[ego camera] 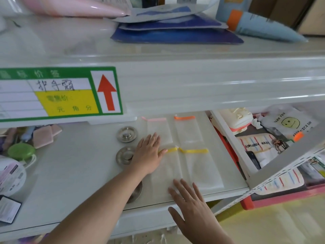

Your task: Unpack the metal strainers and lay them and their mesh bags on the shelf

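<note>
Three round metal strainers lie in a column on the white shelf (79,173): the far strainer (127,134), the middle strainer (123,155) partly under my left hand, and the near strainer (138,191) mostly hidden by my left forearm. To their right lie several flat white mesh bags: a pink-trimmed bag (159,131), an orange-trimmed bag (188,130) and two yellow-trimmed bags (168,171) (202,168). My left hand (148,154) rests flat, fingers spread, across the bags' left edge. My right hand (191,206) lies flat and open on the near end of a yellow-trimmed bag.
A green round case (22,151), pink pads (44,135) and white packets (10,175) crowd the shelf's left. A price label (59,93) hangs on the upper shelf edge. A red bin (263,155) with towels and bags sits at right.
</note>
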